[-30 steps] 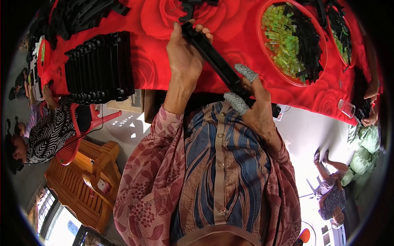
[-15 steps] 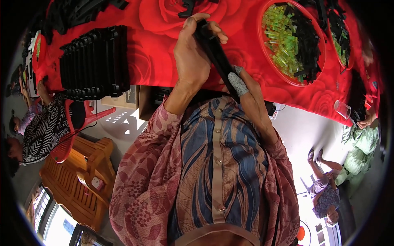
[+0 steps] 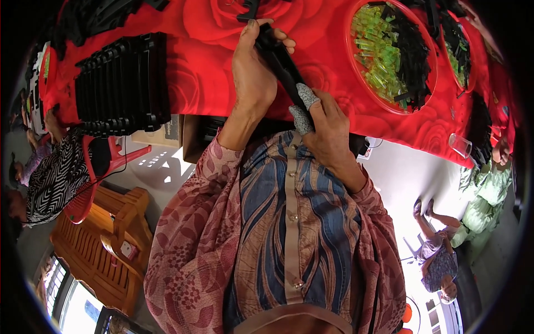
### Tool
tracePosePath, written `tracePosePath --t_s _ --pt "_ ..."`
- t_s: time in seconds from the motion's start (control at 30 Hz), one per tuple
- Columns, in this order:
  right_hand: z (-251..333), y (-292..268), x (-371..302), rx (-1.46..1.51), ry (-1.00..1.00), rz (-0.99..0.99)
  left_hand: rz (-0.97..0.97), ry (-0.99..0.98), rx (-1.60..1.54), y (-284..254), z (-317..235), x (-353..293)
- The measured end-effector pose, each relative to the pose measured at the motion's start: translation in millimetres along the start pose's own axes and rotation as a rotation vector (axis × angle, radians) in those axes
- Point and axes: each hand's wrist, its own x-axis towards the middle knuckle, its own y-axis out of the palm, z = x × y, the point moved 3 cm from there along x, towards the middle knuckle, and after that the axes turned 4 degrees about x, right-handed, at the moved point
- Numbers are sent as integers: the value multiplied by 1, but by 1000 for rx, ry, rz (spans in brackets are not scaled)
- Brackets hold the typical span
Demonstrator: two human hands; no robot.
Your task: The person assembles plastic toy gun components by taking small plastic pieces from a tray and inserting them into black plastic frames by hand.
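The left hand (image 3: pixel 253 75) is curled round the upper part of a long black strip (image 3: pixel 282 65), thumb and fingertips pinching its far end, the fingers closed tightly with no gap showing. The right hand (image 3: pixel 328 131) grips the near end of the same strip, fingers folded shut around it (two of them wear grey knitted fingertip covers (image 3: pixel 303 108)). The strip is held above the red rose-patterned tablecloth (image 3: pixel 211 83), close to the person's chest. Its long axis runs diagonally, from upper left, away from the body, down to lower right toward the right hand. Against the frame half a second ago, the left hand sits a little higher along the strip and the strip stands slightly steeper. A stack of black trays (image 3: pixel 119 83) lies to the left, and a red bowl (image 3: pixel 356 78) of green and black pieces to the right.
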Motion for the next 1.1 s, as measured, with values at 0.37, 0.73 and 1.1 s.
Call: tracePosePath --t_s 0.37,0.73,1.1 --pt "-8 -23 -7 -184 -47 14 150 586 1083 -15 -11 -8" --pt "-35 -29 -9 -235 -100 185 485 635 1423 -23 -7 -20" --pt "-36 -29 -2 -209 -88 271 575 719 1535 -29 10 -12"
